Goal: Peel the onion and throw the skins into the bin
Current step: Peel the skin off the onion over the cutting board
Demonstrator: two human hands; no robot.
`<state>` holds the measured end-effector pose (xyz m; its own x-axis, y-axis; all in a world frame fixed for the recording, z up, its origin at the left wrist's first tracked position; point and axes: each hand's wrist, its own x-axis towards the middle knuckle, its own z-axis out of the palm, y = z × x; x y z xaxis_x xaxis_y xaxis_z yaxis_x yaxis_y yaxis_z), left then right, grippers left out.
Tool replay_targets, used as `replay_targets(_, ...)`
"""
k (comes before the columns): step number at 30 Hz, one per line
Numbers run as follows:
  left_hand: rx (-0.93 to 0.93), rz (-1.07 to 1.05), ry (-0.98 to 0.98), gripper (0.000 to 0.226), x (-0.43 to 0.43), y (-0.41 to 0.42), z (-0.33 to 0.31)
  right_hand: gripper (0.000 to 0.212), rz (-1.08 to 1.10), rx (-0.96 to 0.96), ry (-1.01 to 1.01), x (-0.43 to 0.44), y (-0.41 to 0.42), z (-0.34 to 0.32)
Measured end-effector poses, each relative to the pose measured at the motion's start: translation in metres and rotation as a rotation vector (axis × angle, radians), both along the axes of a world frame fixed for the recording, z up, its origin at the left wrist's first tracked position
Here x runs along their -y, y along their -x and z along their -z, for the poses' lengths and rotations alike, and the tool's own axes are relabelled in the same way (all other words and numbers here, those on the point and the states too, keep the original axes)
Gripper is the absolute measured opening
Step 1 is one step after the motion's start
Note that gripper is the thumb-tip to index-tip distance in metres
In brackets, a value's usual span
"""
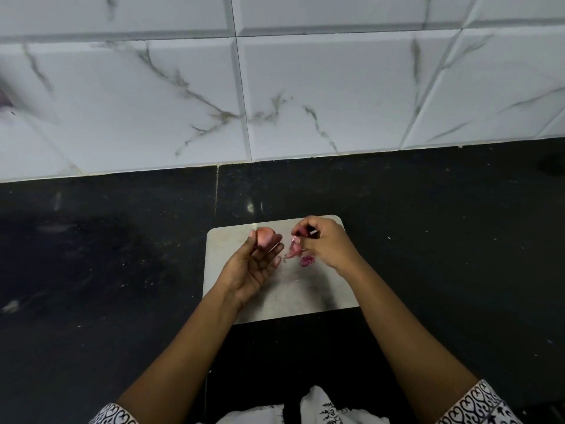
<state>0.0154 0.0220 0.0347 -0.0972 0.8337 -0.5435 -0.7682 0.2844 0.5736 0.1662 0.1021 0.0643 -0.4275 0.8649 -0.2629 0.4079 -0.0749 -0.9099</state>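
Note:
My left hand [253, 264] holds a small pinkish-red onion [265, 237] at its fingertips, palm up, above a pale cutting board [275, 298]. My right hand [324, 243] is just right of the onion, fingers pinched on a strip of pink onion skin [294, 247] that hangs down from it. A thin pale sliver shows at the right fingertips; I cannot tell what it is. Another purple piece of skin [306, 261] lies on the board under my right hand. No bin is in view.
The board rests on a dark stone counter [107, 255] with a seam running back to the white marble-patterned tiled wall [275, 96]. Small pale specks dot the counter. Patterned white sleeves and clothing show at the bottom edge.

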Motion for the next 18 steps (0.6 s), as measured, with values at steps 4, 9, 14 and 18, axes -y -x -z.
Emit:
replay_targets(4,0.064,-0.061,0.078,0.032,0.000,0.002,-0.001,0.010,-0.091,0.253,-0.219,-0.001,-0.005,0.012)
replay_targets(9,0.041,-0.091,0.116,0.039,-0.001,-0.001,-0.003,0.044,-0.215,0.512,-0.374,-0.002,-0.006,0.024)
replay_targets(14,0.054,-0.095,0.139,0.041,-0.002,0.002,-0.003,0.031,-0.107,0.317,-0.540,0.008,-0.004,0.011)
replay_targets(18,-0.051,-0.020,0.126,0.047,-0.004,-0.001,-0.006,0.036,-0.222,0.082,-0.609,0.021,0.014,0.008)
